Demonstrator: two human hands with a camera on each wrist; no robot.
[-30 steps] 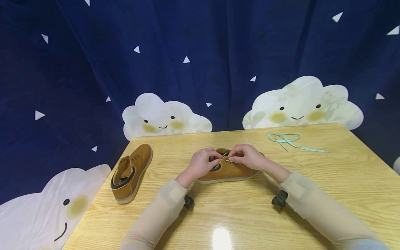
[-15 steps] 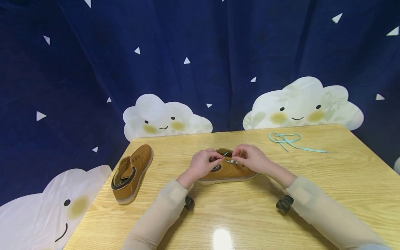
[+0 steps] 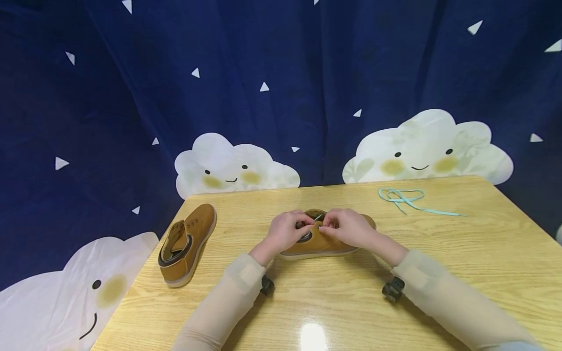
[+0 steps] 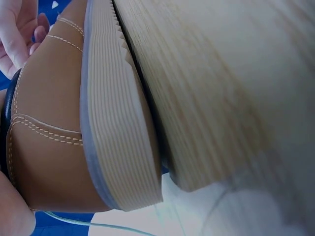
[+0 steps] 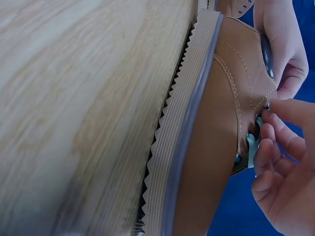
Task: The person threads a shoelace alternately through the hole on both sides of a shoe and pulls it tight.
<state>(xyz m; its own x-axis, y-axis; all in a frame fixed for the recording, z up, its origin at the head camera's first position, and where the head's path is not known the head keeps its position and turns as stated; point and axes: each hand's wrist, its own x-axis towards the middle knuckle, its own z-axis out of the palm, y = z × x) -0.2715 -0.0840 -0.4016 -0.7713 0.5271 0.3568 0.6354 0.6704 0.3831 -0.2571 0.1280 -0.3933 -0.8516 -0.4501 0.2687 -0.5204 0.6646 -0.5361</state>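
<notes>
A tan suede shoe with a ribbed pale sole stands on the wooden table, toe to the right. My left hand curls round its collar at the opening; its fingers show in the right wrist view. My right hand pinches a mint lace at the eyelets on the upper, and the two hands touch. The left wrist view shows the shoe's heel side, its sole and a loose strand of lace.
A second tan shoe lies on its side at the table's left edge. Another mint lace lies loose at the back right. A dark blue curtain with cloud faces hangs behind the table.
My right hand has slid left along the upper to meet the left hand and now covers the eyelets. The left hand and shoe have hardly moved.
</notes>
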